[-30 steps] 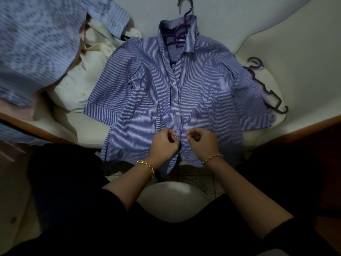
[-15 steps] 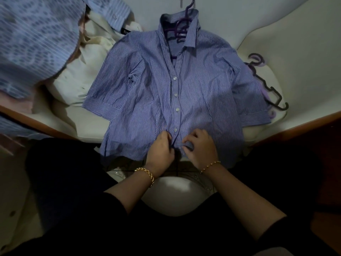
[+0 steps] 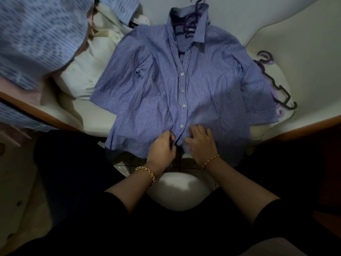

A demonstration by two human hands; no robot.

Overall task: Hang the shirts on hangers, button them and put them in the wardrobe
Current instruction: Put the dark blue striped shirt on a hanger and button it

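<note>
A blue striped short-sleeved shirt (image 3: 151,93) lies flat on the white seat of an armchair (image 3: 304,58), collar away from me, with a purple hanger (image 3: 190,26) inside its neck. Several white buttons down the front are fastened. At the bottom of the placket, near the hem, my left hand (image 3: 162,148) pinches the left edge of the cloth. Just to its right, my right hand (image 3: 201,143) holds the other edge, fingers curled on the fabric. Whatever lies between my fingertips is hidden.
A pile of shirts sits at the left: a cream one (image 3: 92,71) and light blue patterned ones (image 3: 36,37). Spare dark and lilac hangers (image 3: 276,84) lie on the seat at the right. Wooden chair rails (image 3: 295,130) frame the front edge.
Both hands have slid down the placket from the button they worked a second ago to the hem; that button now shows fastened above them.
</note>
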